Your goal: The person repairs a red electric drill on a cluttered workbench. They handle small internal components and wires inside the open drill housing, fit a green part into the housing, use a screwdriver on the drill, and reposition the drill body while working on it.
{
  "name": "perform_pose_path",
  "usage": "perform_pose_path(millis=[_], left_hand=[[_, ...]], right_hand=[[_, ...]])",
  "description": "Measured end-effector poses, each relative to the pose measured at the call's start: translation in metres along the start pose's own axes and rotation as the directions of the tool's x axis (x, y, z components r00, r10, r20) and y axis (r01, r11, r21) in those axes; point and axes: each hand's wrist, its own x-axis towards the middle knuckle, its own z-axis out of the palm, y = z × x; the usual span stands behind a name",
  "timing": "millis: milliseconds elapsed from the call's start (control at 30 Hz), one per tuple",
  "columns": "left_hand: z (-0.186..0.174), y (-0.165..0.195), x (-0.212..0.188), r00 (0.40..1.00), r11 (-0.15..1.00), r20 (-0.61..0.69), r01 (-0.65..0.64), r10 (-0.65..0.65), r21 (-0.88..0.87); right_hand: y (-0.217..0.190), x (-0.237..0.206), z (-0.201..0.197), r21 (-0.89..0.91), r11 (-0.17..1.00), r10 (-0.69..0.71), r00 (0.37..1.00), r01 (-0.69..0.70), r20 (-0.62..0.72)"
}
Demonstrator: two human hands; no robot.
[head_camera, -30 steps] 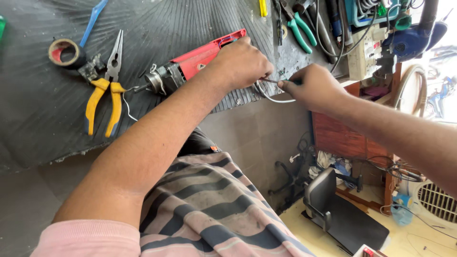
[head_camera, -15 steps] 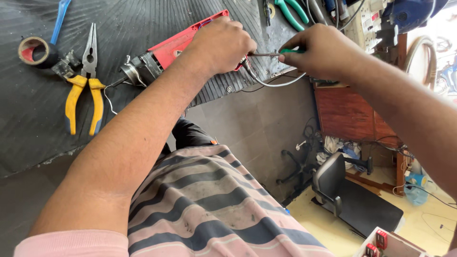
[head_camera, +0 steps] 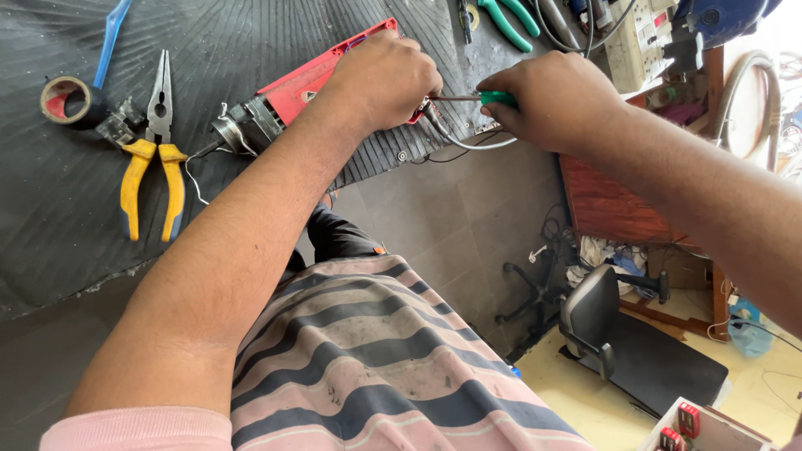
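Note:
A red power drill [head_camera: 292, 88] lies on a black ribbed mat [head_camera: 251, 33], its metal chuck end pointing left. My left hand [head_camera: 384, 75] is clamped over the drill's rear end. My right hand [head_camera: 555, 96] grips a green-handled screwdriver [head_camera: 494, 98], whose thin shaft points left into the drill's back under my left hand. A grey cable [head_camera: 468, 144] loops down from that spot over the mat's edge.
Yellow-handled pliers [head_camera: 150, 159] and a roll of tape [head_camera: 71, 98] lie at the mat's left. Green-handled pliers [head_camera: 510, 18] and a power strip [head_camera: 639, 38] sit at the back. Below the bench edge are a tiled wall, a black office chair [head_camera: 622, 342] and cables.
The view has shifted so both hands sit higher and more to the left. My right hand has brought the screwdriver closer to the drill's rear; my left hand keeps its hold.

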Motion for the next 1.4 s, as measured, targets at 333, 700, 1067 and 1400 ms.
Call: perform_pose_path(millis=[333, 700, 1067, 1400], left_hand=[[-0.001, 0.003, -0.001, 1.0, 0.999, -0.018, 0.004, -0.003, 0.053], [-0.004, 0.001, 0.002, 0.994, 0.99, 0.014, 0.109, -0.108, -0.087], [-0.004, -0.004, 0.005, 0.988, 0.978, 0.107, 0.131, -0.114, -0.163], [-0.002, -0.004, 0.004, 0.991, 0.98, 0.08, 0.12, -0.108, -0.156]], right_hand=[[0.007, 0.01, -0.013, -0.679, 0.578, -0.496, 0.856, 0.452, 0.147], [0.018, 0.037, -0.027, -0.699, 0.328, -0.703, 0.659, 0.636, 0.269], [0.033, 0.038, -0.011, -0.415, 0.744, -0.444, 0.851, 0.524, 0.279], [0.042, 0.039, 0.0, 0.041, 0.997, -0.07, 0.968, 0.062, 0.241]])
